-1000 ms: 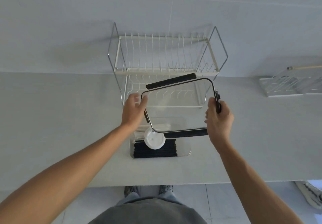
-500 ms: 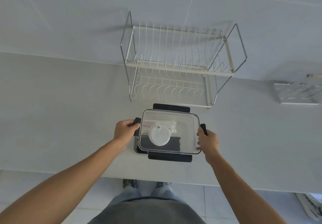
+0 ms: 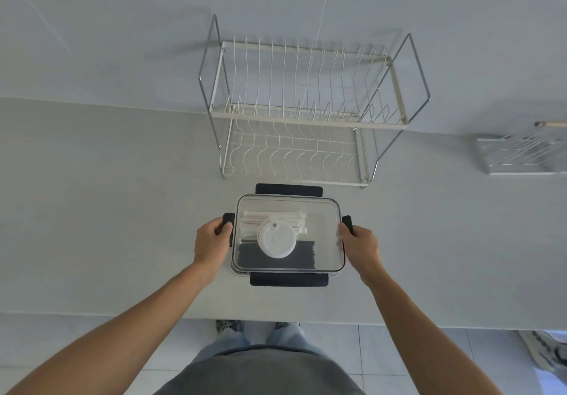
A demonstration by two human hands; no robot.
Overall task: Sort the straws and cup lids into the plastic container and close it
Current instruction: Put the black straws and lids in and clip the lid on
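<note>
A clear plastic container stands on the counter in front of me. Its transparent lid with black latch flaps lies flat on top, slightly offset from the base. Through the lid I see white straws at the back, black straws at the front, and a white cup lid resting on them. My left hand grips the lid's left black flap. My right hand grips the right black flap. The front flap and back flap stick out flat.
A two-tier wire dish rack stands just behind the container against the wall. A smaller metal rack sits at the far right. The counter's front edge runs just below the container, with floor tiles and my feet beyond it.
The lid, held tilted above the container a second ago, has come down flat onto it. Both hands moved down with it and stay on the side flaps.
</note>
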